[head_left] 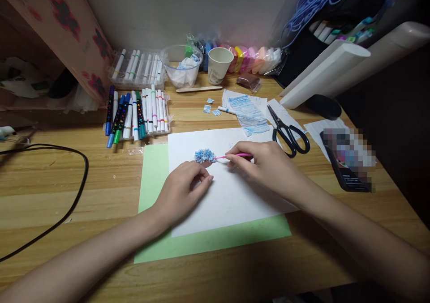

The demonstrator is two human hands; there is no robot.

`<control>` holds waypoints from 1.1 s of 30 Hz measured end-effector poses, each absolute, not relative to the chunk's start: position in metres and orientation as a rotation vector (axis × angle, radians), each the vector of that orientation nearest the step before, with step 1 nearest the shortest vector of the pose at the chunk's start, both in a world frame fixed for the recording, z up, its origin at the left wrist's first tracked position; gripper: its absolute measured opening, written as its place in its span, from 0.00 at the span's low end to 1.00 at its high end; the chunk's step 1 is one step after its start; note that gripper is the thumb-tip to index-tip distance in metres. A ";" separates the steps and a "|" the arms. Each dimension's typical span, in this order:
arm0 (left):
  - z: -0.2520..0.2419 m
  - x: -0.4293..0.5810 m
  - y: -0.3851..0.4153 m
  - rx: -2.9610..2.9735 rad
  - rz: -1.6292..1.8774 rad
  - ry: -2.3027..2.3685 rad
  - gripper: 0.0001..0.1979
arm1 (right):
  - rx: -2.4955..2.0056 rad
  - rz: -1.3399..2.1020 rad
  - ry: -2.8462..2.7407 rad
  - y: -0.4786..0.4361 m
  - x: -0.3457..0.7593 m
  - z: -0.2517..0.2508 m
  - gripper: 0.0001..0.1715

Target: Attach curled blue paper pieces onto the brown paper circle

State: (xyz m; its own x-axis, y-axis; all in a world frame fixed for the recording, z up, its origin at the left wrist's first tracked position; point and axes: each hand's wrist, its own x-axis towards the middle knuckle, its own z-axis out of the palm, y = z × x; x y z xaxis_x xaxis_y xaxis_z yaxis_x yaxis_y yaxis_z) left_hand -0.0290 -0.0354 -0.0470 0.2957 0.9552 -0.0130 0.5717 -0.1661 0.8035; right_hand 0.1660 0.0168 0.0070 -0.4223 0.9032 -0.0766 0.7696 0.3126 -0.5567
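- A white sheet (231,204) is partly covered by both forearms.
- The right hand's (265,157) thumb and fingers are closed around a pink stick (243,155).
- The left hand (184,182) is loosely curled; its hold cannot be made out.
- The blue clump (204,155), stretched sideways, is seen over the sheet.
- The stick is pointed left, its tip blurred.

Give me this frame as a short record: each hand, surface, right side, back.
Left hand: over the white paper, fingers beside the blue-and-white clump; contact unclear
Right hand: holds a slim pink tool, tip at the clump's right edge
Surface: white paper on a green sheet, on a wooden table
Right side: black-handled scissors, phone
Back: clear bowl, paper cup
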 end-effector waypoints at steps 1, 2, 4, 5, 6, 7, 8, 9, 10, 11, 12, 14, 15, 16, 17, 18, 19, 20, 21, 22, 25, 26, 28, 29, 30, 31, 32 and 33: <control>-0.047 -0.029 -0.035 1.843 0.672 1.370 0.05 | -1.507 0.743 -2.350 0.017 0.166 0.007 0.07; -0.047 -0.029 -0.035 1.842 0.669 1.371 0.04 | -1.477 0.709 -2.376 0.016 0.167 0.007 0.07; -0.047 -0.029 -0.035 1.841 0.669 1.370 0.04 | -1.392 0.637 -2.446 0.017 0.168 0.006 0.08; -0.047 -0.029 -0.035 1.842 0.670 1.370 0.05 | -1.342 0.602 -2.485 0.017 0.169 0.005 0.09; -0.047 -0.029 -0.035 1.843 0.671 1.370 0.05 | -1.290 0.564 -2.522 0.018 0.170 0.005 0.10; -0.047 -0.029 -0.035 1.844 0.673 1.371 0.05 | -1.237 0.523 -2.559 0.018 0.171 0.005 0.11; -0.047 -0.029 -0.035 1.845 0.676 1.370 0.05 | -1.185 0.484 -2.597 0.018 0.171 0.005 0.12; -0.047 -0.029 -0.035 1.846 0.678 1.370 0.05 | -1.137 0.446 -2.638 0.018 0.171 0.005 0.13; -0.047 -0.029 -0.035 1.847 0.678 1.369 0.05 | -1.091 0.409 -2.681 0.018 0.171 0.006 0.13; -0.047 -0.029 -0.035 1.849 0.678 1.369 0.05 | -1.050 0.374 -2.725 0.017 0.170 0.007 0.14; -0.047 -0.029 -0.035 1.850 0.676 1.369 0.05 | -1.016 0.343 -2.766 0.017 0.169 0.008 0.14; -0.047 -0.028 -0.035 1.852 0.670 1.370 0.05 | -0.962 0.301 -2.821 0.016 0.168 0.010 0.13; -0.047 -0.028 -0.035 1.852 0.671 1.371 0.05 | -0.940 0.295 -2.831 0.015 0.168 0.011 0.13; -0.047 -0.028 -0.035 1.852 0.673 1.372 0.05 | -0.926 0.298 -2.828 0.015 0.170 0.011 0.13; -0.046 -0.028 -0.035 1.852 0.675 1.372 0.05 | -0.920 0.307 -2.810 0.015 0.172 0.011 0.13; -0.046 -0.028 -0.035 1.853 0.674 1.370 0.05 | -0.925 0.322 -2.781 0.014 0.175 0.011 0.13; -0.046 -0.028 -0.035 1.853 0.673 1.369 0.05 | -0.941 0.342 -2.744 0.014 0.178 0.011 0.14; -0.045 -0.028 -0.035 1.853 0.669 1.368 0.05 | -0.970 0.362 -2.699 0.013 0.182 0.012 0.14; -0.045 -0.028 -0.035 1.853 0.663 1.365 0.05 | -1.011 0.382 -2.651 0.012 0.185 0.012 0.14; -0.045 -0.028 -0.036 1.853 0.661 1.363 0.05 | -1.058 0.405 -2.606 0.011 0.188 0.012 0.14; -0.045 -0.029 -0.036 1.853 0.663 1.364 0.06 | -1.192 0.481 -2.509 0.009 0.192 0.009 0.13; -0.045 -0.029 -0.036 1.854 0.665 1.363 0.05 | -1.224 0.507 -2.486 0.008 0.192 0.006 0.13; -0.045 -0.029 -0.036 1.855 0.668 1.360 0.05 | -1.264 0.560 -2.439 0.009 0.191 0.001 0.13; -0.045 -0.029 -0.036 1.854 0.667 1.359 0.05 | -1.276 0.589 -2.412 0.010 0.190 -0.002 0.13; -0.045 -0.029 -0.036 1.854 0.667 1.360 0.05 | -1.286 0.620 -2.386 0.011 0.190 -0.005 0.13; -0.045 -0.029 -0.036 1.854 0.667 1.363 0.05 | -1.295 0.657 -2.365 0.012 0.189 -0.007 0.13; -0.045 -0.028 -0.036 1.854 0.666 1.366 0.05 | -1.306 0.700 -2.349 0.013 0.189 -0.008 0.13; -0.045 -0.028 -0.035 1.854 0.663 1.369 0.05 | -1.323 0.747 -2.334 0.015 0.190 -0.009 0.12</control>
State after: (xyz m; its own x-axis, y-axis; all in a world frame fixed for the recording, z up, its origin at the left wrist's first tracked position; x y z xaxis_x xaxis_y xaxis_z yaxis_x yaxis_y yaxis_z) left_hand -0.0284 -0.0354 -0.0453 0.3018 0.9533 -0.0154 0.5788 -0.1703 0.7975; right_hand 0.1899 0.0151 -0.0089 -0.5002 0.8647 0.0457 0.6774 0.4236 -0.6014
